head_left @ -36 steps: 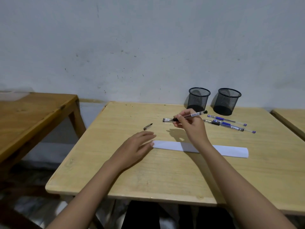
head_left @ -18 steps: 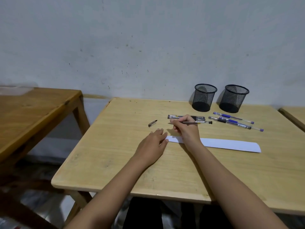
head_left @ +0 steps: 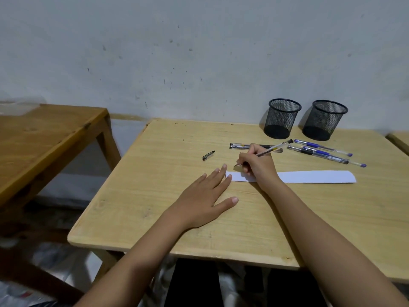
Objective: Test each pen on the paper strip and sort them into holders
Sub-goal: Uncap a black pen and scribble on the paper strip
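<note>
Gripping the pen (head_left: 270, 150) in a writing hold, the right hand (head_left: 257, 165) had thumb and fingers curled round the lower barrel. The pen was uncapped and tilted, its tip pointing toward the left hand and its dark rear end raised on the far side of the knuckles. The tip stood just beyond the far edge of the paper strip (head_left: 309, 176), near the strip's end by the left hand. Contact between tip and surface could not be determined. The heel of the right hand rested across the strip.

The strip was white and lay flat on the table (head_left: 172, 222), running from the fingertips of the left hand, under the right hand and well out past it.

The left hand (head_left: 205, 196) lay palm down on the table, holding nothing. Its fingers were straight and spread and the thumb was out to the side. Two fingertips met the near end of the strip.

A dark pen cap (head_left: 208, 155) lay on the table beyond the left hand's fingertips, apart from both hands. Directly behind the right hand lay a clear-barrelled pen (head_left: 242, 146), partly hidden by the hand. On the outer side of the right hand, beyond the strip, a group of pens (head_left: 318, 154) with blue fittings lay close together.

Further back stood a black mesh holder (head_left: 282, 118), in line with the right hand. A second mesh holder (head_left: 324, 119) stood just beside it on the outer side. Both were upright, near the wall (head_left: 199, 52).

Past the left hand stood a darker wooden table (head_left: 44, 134), separated by a gap.
</note>
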`<state>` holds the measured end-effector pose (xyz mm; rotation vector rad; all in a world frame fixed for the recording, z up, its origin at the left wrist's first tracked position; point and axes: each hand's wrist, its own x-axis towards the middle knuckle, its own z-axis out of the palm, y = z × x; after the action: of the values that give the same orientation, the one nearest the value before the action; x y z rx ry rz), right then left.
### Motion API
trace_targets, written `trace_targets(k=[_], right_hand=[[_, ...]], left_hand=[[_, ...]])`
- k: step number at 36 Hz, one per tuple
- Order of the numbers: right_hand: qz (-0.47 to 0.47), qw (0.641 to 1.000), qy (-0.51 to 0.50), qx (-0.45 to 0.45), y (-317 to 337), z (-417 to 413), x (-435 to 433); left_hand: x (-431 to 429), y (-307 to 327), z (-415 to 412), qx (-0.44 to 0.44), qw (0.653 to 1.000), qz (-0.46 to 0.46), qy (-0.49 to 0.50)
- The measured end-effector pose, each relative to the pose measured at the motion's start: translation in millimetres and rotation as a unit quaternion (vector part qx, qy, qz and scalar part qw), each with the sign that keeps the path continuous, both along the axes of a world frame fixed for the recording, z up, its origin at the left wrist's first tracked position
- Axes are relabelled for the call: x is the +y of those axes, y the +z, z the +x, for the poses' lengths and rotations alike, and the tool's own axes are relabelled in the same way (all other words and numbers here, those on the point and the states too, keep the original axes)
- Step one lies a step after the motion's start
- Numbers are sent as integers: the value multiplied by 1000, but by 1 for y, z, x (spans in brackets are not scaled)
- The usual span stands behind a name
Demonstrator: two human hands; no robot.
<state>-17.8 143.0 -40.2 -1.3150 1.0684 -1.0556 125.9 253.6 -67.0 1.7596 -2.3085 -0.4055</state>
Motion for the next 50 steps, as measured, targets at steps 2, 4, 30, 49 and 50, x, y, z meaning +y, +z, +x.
trace_targets(k=[2, 4, 30, 49, 50], right_hand=[[-6, 1000, -8, 14, 0, 2, -1], [-16, 999, -11, 28, 1, 6, -2], [-62, 994, 38, 76, -12, 18, 0], [-76, 992, 14, 95, -13, 17, -2], [-77, 993, 12, 94, -13, 18, -2]], left_hand=[[0, 0, -1, -7, 1000, 3, 0], [0, 0, -1, -14, 1000, 9, -2], [0, 1, -2, -27, 999, 18, -5], [1, 3, 0, -14, 999, 27, -11], [1, 3, 1, -13, 1000, 26, -12]])
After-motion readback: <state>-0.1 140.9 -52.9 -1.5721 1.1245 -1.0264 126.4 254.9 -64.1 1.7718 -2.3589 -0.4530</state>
